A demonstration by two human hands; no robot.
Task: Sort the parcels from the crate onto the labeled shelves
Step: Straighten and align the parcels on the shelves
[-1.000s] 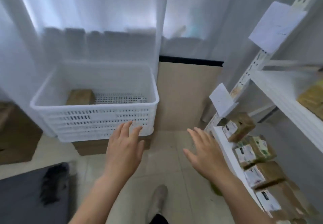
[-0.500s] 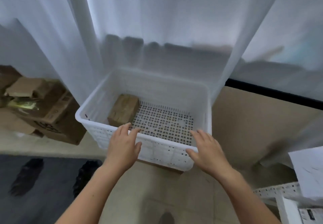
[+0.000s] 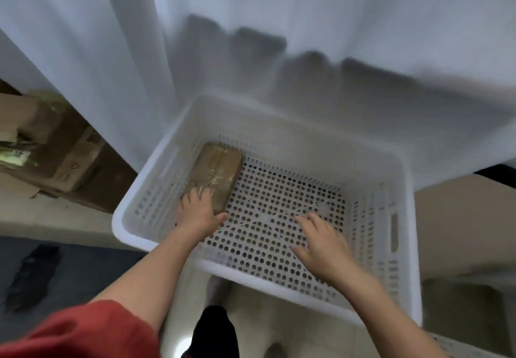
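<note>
Nearest the camera, a red sleeve point(image 3: 81, 329) covered the person's left upper arm. A dark floor mat point(image 3: 42, 268) lay on the pale floor at the near left. Both bare forearms reached forward over the near rim of a white perforated plastic crate point(image 3: 409, 204).

The left hand point(image 3: 199, 212) was inside the crate at its left. Its fingers were laid flat on the near end of a brown taped parcel point(image 3: 216, 170), the thumb was spread to the right, and nothing was clasped. The right hand point(image 3: 321, 243) hung slack over the perforated floor near the middle of the crate, well apart from the parcel, with its fingers loosely spread and holding nothing. Whether it touched the floor could not be told.

The parcel lay flat against the crate's left wall, toward the far left corner, and was the only parcel seen in the crate.

Opened cardboard boxes point(image 3: 64, 151) stood on the floor at the far left, beside the crate. A white sheer curtain point(image 3: 251, 22) hung behind and touched the crate's far rim. A beige panel point(image 3: 460, 218) stood to the right of the crate.
</note>
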